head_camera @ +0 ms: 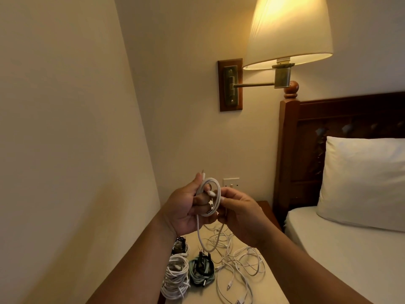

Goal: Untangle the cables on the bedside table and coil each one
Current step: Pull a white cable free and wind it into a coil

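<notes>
1 white cable (210, 195) is wound in a small coil above the bedside table (270, 279), its tail hanging toward the loose white tangle (240, 260) lying there. The left hand (186, 212) curls its fingers round the loops, and the right hand (240, 210) pinches the strand beside them. A white coil (176, 275) and a green coil (201, 270) lie on the table's left side.
</notes>
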